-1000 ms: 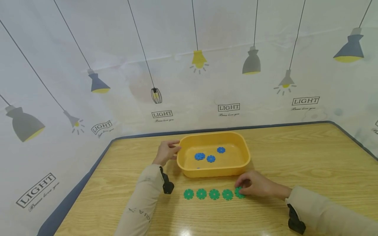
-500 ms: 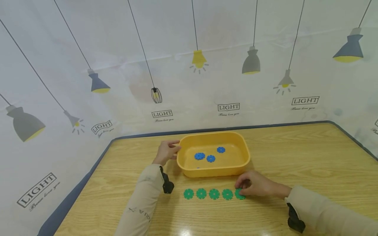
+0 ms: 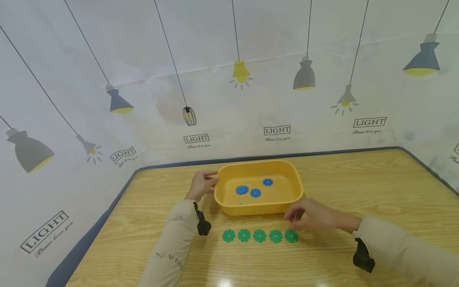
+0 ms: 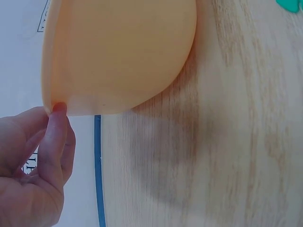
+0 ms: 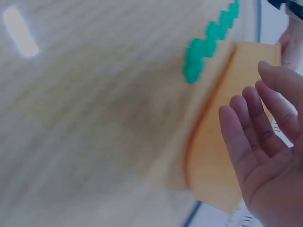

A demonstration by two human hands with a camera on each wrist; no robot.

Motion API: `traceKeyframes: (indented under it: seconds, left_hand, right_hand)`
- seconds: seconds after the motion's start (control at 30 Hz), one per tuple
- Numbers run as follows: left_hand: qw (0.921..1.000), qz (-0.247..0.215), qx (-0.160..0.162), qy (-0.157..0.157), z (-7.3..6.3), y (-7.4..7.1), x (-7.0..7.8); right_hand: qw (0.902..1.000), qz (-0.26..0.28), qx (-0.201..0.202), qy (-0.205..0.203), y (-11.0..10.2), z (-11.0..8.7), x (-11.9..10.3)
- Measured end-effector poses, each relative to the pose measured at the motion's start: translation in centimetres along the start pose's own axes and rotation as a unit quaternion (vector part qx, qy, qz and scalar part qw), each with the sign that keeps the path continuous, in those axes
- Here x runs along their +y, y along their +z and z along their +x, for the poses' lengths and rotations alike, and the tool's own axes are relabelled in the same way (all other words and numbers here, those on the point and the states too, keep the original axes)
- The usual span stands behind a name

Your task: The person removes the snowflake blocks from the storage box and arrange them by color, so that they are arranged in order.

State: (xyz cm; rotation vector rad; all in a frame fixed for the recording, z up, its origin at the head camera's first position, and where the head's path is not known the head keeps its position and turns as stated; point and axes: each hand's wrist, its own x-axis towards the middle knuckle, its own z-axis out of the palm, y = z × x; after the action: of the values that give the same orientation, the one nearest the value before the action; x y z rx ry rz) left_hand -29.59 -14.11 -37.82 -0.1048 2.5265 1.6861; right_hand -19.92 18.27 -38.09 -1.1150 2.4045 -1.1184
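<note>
Pinched at its left end by my left hand (image 3: 201, 186) is a yellow plastic basin (image 3: 259, 210). The left wrist view has the thumb and fingers on the basin's rim (image 4: 49, 92). Several blue snowflake discs (image 3: 255, 193) lie on the basin's floor. In front of it, green snowflake discs (image 3: 259, 236) form a straight row on the table. My right hand (image 3: 317, 216) hovers just above and right of the rightmost green disc (image 3: 291, 236), near the basin's front right corner. Its fingers are loosely bent and hold nothing, as the right wrist view confirms.
The wooden table (image 3: 358, 187) carries the basin and the discs. Its dark blue far edge (image 3: 322, 153) meets a pale wall covering (image 3: 222, 119) printed with hanging lamps. Black wrist cameras (image 3: 363, 257) sit on both sleeves.
My right hand has let go of the rightmost green disc and lifted slightly up from it. That disc now lies fully visible at the row's end. The left hand and basin hold still.
</note>
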Motion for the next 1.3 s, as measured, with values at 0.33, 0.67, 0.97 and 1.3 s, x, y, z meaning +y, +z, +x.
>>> traceKeyframes:
  seconds: [0.33, 0.67, 0.97, 1.3]
  left_hand:
    - [1.0000, -0.005, 0.001, 0.003, -0.2, 0.0, 0.1]
    - [1.0000, 0.000, 0.007, -0.004, -0.1, 0.0, 0.0]
    - [1.0000, -0.008, 0.003, 0.001, -0.3, -0.1, 0.1]
    - [0.9999, -0.011, -0.002, 0.007, -0.3, -0.1, 0.0]
  right_hand:
    - [0.9993, -0.027, 0.023, -0.013, -3.0, 2.8, -2.0]
    - [0.9945, -0.020, 0.091, 0.048, -5.4, 7.3, 0.8]
    - [0.9847, 0.046, 0.112, 0.125, -5.6, 9.5, 3.1]
    - [0.9749, 0.047, 0.126, 0.178, -3.8, 11.2, 4.5]
